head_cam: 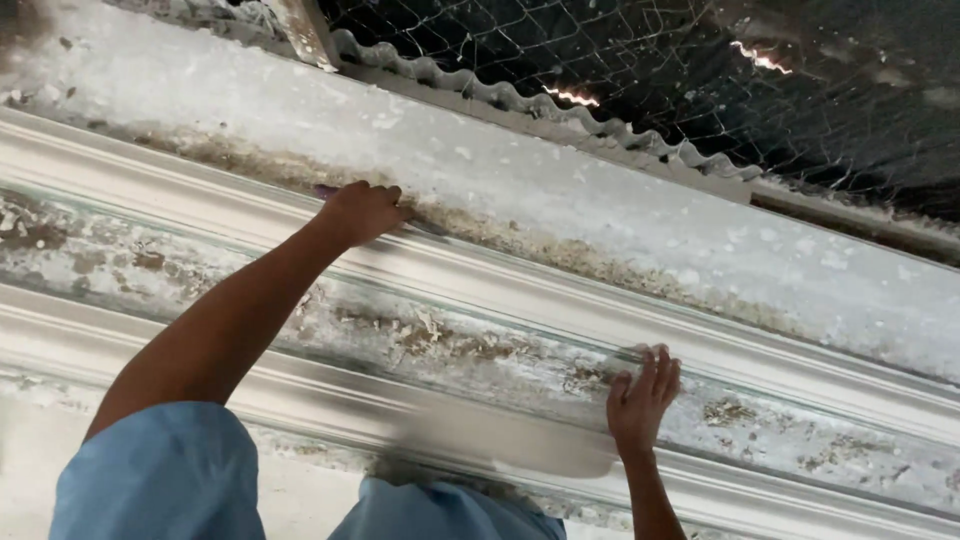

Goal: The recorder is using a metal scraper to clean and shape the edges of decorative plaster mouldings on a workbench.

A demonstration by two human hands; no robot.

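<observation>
Head view: left hand (362, 212) curled together on the white plaster cornice (560, 290); right hand (643, 395) flat, fingers apart, against it.

A corrugated sheet edge (560, 108) runs beneath dark wire netting (640, 60) (torn in places).

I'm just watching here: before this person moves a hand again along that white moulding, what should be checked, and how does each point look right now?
1. Left hand on the tool: ok, it is closed around a thin tool pressed at the upper edge of the moulding.
2. Right hand braced: ok, it lies flat, fingers spread, on the lower band.
3. Tool tip in sight: cannot tell, it is mostly hidden by the hand.
4. Surface sound: not ok, flaking brown patches run along the recessed band.
5. Room overhead: ok, the wire netting and corrugated sheet sit apart from both hands.
</observation>
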